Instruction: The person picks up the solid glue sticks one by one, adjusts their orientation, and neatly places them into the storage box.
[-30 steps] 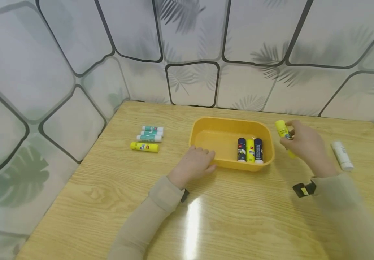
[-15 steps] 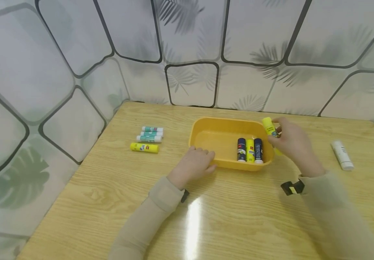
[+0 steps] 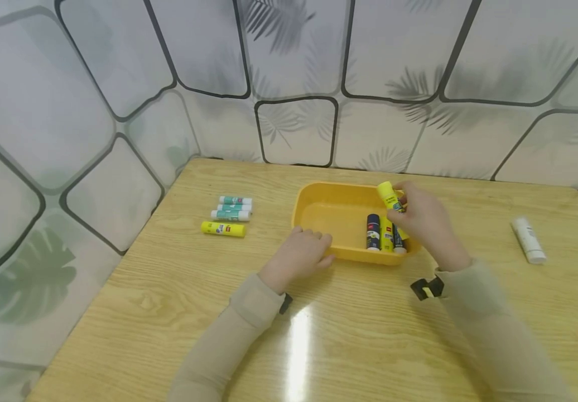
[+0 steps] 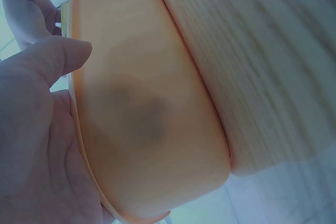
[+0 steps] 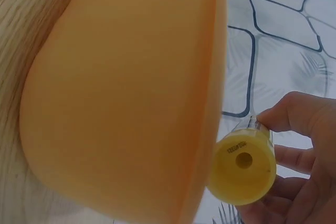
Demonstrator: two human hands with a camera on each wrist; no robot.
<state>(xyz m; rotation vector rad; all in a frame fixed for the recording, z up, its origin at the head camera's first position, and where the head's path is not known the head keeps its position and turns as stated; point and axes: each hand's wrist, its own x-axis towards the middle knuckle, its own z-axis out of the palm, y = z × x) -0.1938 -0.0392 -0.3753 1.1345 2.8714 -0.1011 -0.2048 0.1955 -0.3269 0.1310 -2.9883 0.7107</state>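
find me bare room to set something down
Bare: left half of the tray; table between tray and green-labelled tubes; table between the right hand and white tube. Crowded: the tray's right end, where three sticks sit near that hand.

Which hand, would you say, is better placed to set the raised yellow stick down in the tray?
The right hand, I'd judge: it grips the yellow stick over the right end of the orange tray, while the left hand holds the tray's near side.
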